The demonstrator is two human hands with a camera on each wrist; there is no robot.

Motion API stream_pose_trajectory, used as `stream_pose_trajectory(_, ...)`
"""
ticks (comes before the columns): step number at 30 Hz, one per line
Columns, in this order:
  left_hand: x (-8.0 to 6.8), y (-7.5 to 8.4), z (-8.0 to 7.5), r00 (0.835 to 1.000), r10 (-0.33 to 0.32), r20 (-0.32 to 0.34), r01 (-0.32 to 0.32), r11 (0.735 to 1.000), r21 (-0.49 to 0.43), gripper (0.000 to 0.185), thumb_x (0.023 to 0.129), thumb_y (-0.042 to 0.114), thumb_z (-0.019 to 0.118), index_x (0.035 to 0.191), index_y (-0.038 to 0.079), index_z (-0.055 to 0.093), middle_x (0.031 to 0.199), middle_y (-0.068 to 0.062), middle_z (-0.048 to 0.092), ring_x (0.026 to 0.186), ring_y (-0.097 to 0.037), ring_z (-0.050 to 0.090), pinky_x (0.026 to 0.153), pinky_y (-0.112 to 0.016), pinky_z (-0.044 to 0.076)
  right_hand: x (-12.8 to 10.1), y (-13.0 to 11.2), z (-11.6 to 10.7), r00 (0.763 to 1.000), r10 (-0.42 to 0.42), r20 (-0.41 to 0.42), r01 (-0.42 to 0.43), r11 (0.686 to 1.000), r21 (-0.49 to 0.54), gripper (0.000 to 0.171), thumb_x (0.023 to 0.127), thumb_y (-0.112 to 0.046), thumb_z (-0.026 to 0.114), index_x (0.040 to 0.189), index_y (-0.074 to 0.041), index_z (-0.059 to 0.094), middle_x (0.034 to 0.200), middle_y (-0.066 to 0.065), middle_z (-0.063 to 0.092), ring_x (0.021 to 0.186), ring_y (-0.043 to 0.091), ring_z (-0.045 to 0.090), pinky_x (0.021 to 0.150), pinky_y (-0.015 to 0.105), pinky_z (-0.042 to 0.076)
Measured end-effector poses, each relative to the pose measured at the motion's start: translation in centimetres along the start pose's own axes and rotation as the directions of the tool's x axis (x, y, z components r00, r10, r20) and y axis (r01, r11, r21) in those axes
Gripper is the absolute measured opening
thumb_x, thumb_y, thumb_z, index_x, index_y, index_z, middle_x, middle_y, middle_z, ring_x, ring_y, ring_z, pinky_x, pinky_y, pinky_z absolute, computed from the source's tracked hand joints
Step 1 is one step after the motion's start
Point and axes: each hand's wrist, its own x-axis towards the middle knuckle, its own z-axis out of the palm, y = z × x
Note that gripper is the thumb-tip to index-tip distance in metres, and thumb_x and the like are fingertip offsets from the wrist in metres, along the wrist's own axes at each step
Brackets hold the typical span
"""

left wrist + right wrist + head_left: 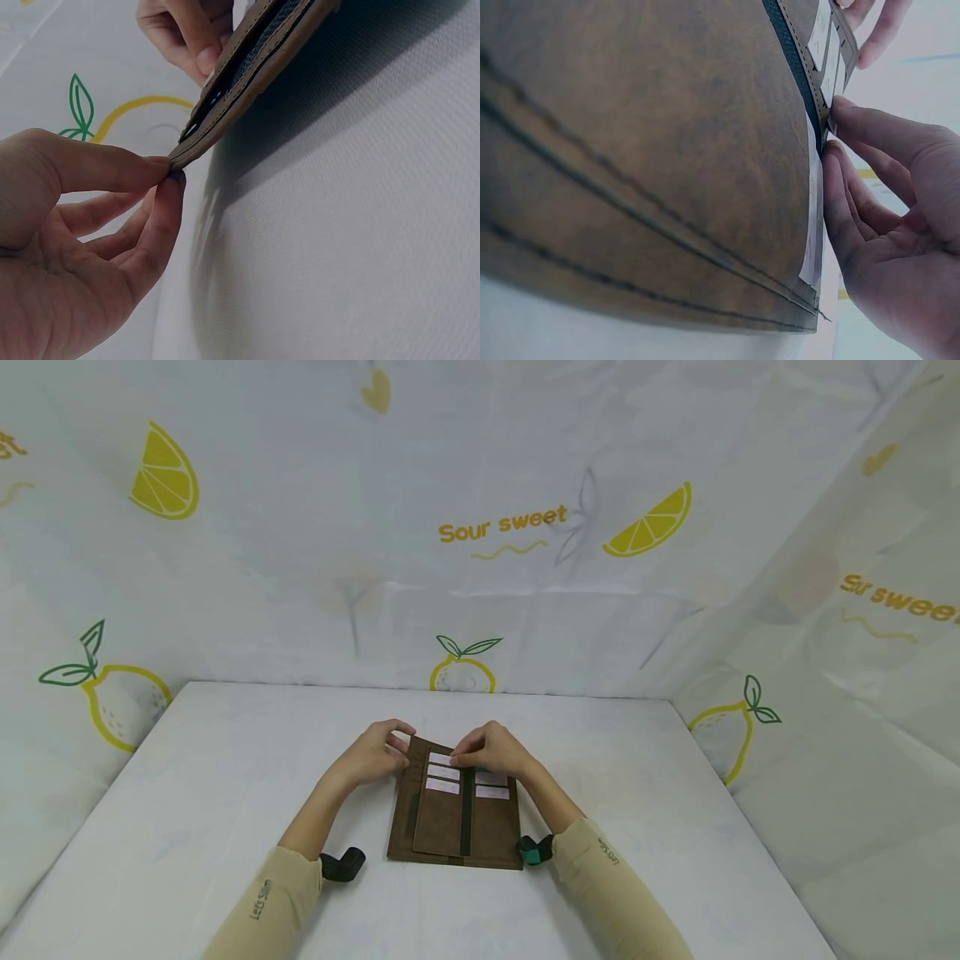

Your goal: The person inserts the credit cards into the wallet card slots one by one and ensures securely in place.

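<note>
A brown wallet lies spread out on the white table, its inner flap over the left part. White cards show in its slots on both sides of a dark middle strip. My left hand pinches the wallet's upper left edge between thumb and fingertips, plain in the left wrist view, where that edge is raised off the table. At the flap's top, my right hand pinches the end of the uppermost left card. Its fingers partly cover the top of the wallet.
The white table extends around the wallet on all sides. Behind it hangs a white cloth printed with lemons and lettering. Black straps with small devices sit on the left wrist and right wrist.
</note>
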Motion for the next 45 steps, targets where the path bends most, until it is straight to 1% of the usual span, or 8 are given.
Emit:
stream_pose_trajectory(8, -0.1, 0.1, -0.1, 1.0, -0.007, 0.013, 0.007, 1.0, -0.001, 0.054, 0.092, -0.003, 0.07, 0.144, -0.006, 0.058, 0.117, -0.024, 0.07, 0.093, -0.024, 0.07, 0.077, -0.03, 0.055, -0.2, -0.2, 0.1, 1.0, 0.027, 0.003, -0.027, 1.0, -0.006, 0.013, 0.097, -0.015, 0.081, 0.102, -0.004, 0.086, 0.1, 0.012, 0.085, 0.081, 0.002, 0.068, 0.077, 0.022, 0.054)
stream_pose_trajectory(12, -0.1, 0.0, -0.2, 1.0, -0.006, 0.019, 0.006, 1.0, 0.002, 0.054, 0.091, -0.003, 0.071, 0.143, -0.007, 0.058, 0.117, -0.025, 0.07, 0.092, -0.024, 0.07, 0.076, -0.031, 0.055, -0.2, -0.1, 0.0, 1.0, 0.005, 0.007, -0.005, 1.0, 0.0, 0.016, 0.098, -0.015, 0.08, 0.105, -0.001, 0.084, 0.101, 0.013, 0.084, 0.083, 0.004, 0.072, 0.079, 0.022, 0.057)
stream_pose_trajectory(16, -0.2, 0.1, -0.2, 1.0, -0.01, 0.022, 0.01, 1.0, 0.006, 0.054, 0.091, -0.004, 0.072, 0.143, -0.009, 0.057, 0.116, -0.025, 0.07, 0.094, -0.026, 0.07, 0.077, -0.031, 0.055, -0.3, 0.0, -0.3, 1.0, -0.024, 0.007, 0.024, 1.0, 0.009, 0.018, 0.097, -0.015, 0.081, 0.11, -0.002, 0.083, 0.106, 0.014, 0.084, 0.089, 0.01, 0.076, 0.083, 0.022, 0.058)
stream_pose_trajectory(20, -0.2, 0.1, 0.0, 0.999, -0.021, 0.024, 0.02, 1.0, 0.017, 0.054, 0.091, -0.003, 0.073, 0.142, -0.008, 0.058, 0.116, -0.025, 0.07, 0.096, -0.027, 0.07, 0.078, -0.032, 0.055, -0.7, 0.1, -1.1, 0.998, -0.057, -0.014, 0.057, 0.998, 0.003, 0.018, 0.099, -0.013, 0.078, 0.113, -0.002, 0.082, 0.11, 0.016, 0.083, 0.095, 0.014, 0.078, 0.085, 0.021, 0.059)
stream_pose_trajectory(25, -0.4, 0.1, -0.1, 0.999, -0.022, 0.027, 0.021, 0.999, 0.032, 0.05, 0.092, -0.002, 0.073, 0.14, -0.008, 0.059, 0.114, -0.023, 0.071, 0.095, -0.026, 0.069, 0.08, -0.034, 0.056, -1.4, 0.3, -2.0, 0.996, -0.076, -0.046, 0.076, 0.997, -0.002, 0.021, 0.101, -0.013, 0.076, 0.115, 0.002, 0.08, 0.109, 0.016, 0.082, 0.092, 0.011, 0.076, 0.083, 0.021, 0.058)
stream_pose_trajectory(32, -0.7, -0.1, -0.2, 0.999, -0.018, 0.03, 0.017, 0.999, 0.049, 0.047, 0.093, 0.0, 0.074, 0.137, -0.008, 0.061, 0.112, -0.023, 0.071, 0.095, -0.026, 0.07, 0.082, -0.036, 0.057, -3.0, 0.2, -3.3, 0.994, -0.052, -0.099, 0.051, 0.999, -0.016, 0.021, 0.1, -0.013, 0.076, 0.114, 0.002, 0.08, 0.109, 0.015, 0.082, 0.091, 0.01, 0.073, 0.083, 0.021, 0.058)
stream_pose_trajectory(36, -0.7, -0.3, -0.2, 0.999, -0.027, 0.026, 0.025, 0.998, 0.054, 0.044, 0.093, 0.002, 0.074, 0.134, -0.008, 0.063, 0.113, -0.022, 0.071, 0.096, -0.026, 0.07, 0.081, -0.035, 0.057, -3.8, 0.5, -4.1, 0.99, -0.058, -0.128, 0.057, 0.998, -0.012, 0.021, 0.1, -0.011, 0.075, 0.114, 0.004, 0.079, 0.108, 0.015, 0.081, 0.092, 0.011, 0.073, 0.084, 0.021, 0.058)
stream_pose_trajectory(45, -0.5, -0.8, -0.4, 0.999, -0.036, 0.022, 0.034, 0.997, 0.067, 0.036, 0.095, 0.003, 0.072, 0.128, -0.007, 0.066, 0.107, -0.018, 0.071, 0.091, -0.023, 0.067, 0.079, -0.032, 0.055, -5.4, 1.1, -5.5, 0.985, -0.017, -0.173, 0.016, 1.0, -0.005, 0.023, 0.101, -0.012, 0.075, 0.118, 0.004, 0.078, 0.113, 0.016, 0.081, 0.098, 0.016, 0.073, 0.088, 0.021, 0.058)
